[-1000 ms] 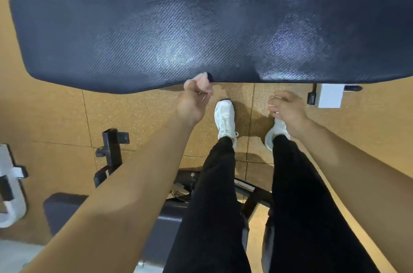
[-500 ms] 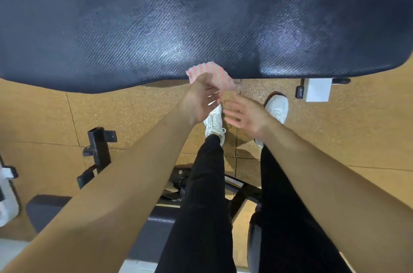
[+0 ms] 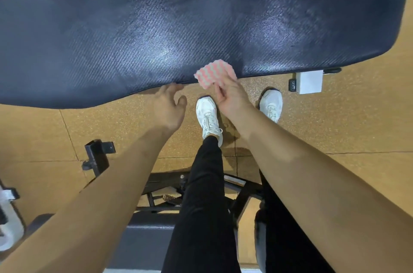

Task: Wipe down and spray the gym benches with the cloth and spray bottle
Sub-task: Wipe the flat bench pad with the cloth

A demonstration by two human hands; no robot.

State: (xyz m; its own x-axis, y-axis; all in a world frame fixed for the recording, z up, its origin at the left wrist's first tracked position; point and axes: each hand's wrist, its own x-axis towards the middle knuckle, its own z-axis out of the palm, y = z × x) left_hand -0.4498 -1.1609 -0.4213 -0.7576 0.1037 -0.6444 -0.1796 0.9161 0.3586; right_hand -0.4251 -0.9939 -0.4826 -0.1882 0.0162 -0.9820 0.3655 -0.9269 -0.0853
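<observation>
A long dark blue padded gym bench [image 3: 201, 26] stretches across the upper half of the head view, its surface shiny in patches. A small pink-and-white striped cloth [image 3: 213, 72] lies over the bench's near edge, pinched by the fingers of my right hand [image 3: 230, 96]. My left hand [image 3: 169, 107] hovers just left of it with fingers spread, holding nothing, its fingertips close to the bench edge. No spray bottle is in view.
My two white shoes [image 3: 209, 116] stand on the tan speckled floor [image 3: 89, 125] below the bench. A white block [image 3: 309, 81] sits under the bench at right. A black metal frame [image 3: 98, 156] and another dark pad [image 3: 143, 241] lie behind my legs.
The cloth has passed from my left hand to my right hand. My left hand has let go and drawn back to the left, fingers apart. The view has shifted left along the bench.
</observation>
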